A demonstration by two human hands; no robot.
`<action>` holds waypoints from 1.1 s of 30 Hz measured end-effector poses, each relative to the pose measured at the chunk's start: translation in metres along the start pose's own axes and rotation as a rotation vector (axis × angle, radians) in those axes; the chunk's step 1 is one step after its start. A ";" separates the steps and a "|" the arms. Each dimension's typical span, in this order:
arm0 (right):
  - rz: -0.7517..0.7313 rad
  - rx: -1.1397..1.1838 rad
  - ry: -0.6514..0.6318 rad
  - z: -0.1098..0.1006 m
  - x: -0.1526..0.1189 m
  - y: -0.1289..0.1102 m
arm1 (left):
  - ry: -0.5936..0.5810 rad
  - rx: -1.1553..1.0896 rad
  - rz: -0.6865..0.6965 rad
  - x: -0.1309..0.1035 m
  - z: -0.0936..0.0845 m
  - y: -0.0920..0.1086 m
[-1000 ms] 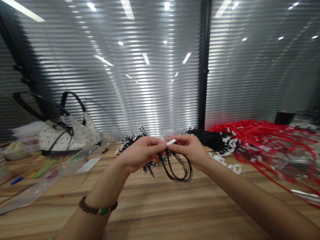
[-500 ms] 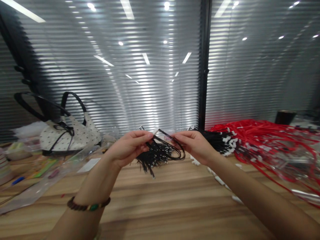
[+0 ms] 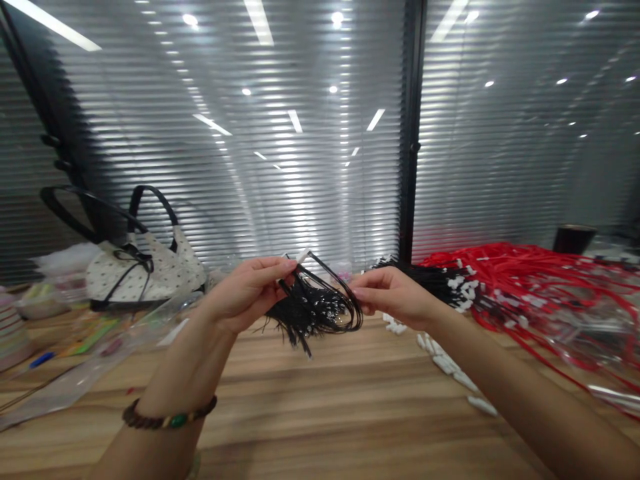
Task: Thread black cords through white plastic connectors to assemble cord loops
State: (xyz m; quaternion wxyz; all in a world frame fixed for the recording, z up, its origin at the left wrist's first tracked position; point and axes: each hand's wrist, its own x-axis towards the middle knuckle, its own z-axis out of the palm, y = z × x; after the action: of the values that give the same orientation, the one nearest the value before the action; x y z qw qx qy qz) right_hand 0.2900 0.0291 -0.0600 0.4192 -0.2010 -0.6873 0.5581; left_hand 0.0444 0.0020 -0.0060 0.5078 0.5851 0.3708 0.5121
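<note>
As the head view looks over the bench (image 3: 310, 413), the left hand (image 3: 247, 287) has its grip closed on a white tag (image 3: 303, 255), thumb against fingers, with a loop of black cord (image 3: 359, 320) hanging from it. Loop held above the bench, middle of its width, toward the far edge. Right hand (image 3: 393, 297) at the loop's right side, fingers curled, tips at the cord; cannot tell whether that grip pinches it or only touches. Brown bead bracelet (image 3: 145, 421) with a green bead on the left wrist.

Just behind the loop, partly hidden by it: a pile of black cords (image 3: 300, 313), ends loose toward the near edge. Beyond the right hand, near the far edge, a black bundle (image 3: 433, 279) with white ends. Red cords (image 3: 493, 263) heaped along the right part of the bench, clear plastic among them. Loose white pieces (image 3: 444, 364) beside the right forearm.

Toward the far left corner, a spotted bag (image 3: 145, 280), dark handles upright. Nearer the left edge, a blue object (image 3: 42, 360), too blurred to name, and a clear plastic strip (image 3: 60, 397).
</note>
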 end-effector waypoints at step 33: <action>-0.028 -0.057 0.187 0.008 0.002 -0.004 | 0.071 -0.003 0.028 -0.002 0.010 0.000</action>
State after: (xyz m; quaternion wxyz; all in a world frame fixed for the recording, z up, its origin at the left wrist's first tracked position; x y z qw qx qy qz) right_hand 0.2834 0.0247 -0.0557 0.4834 -0.2545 -0.6635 0.5111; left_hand 0.0541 -0.0023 -0.0066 0.4882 0.5707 0.3795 0.5403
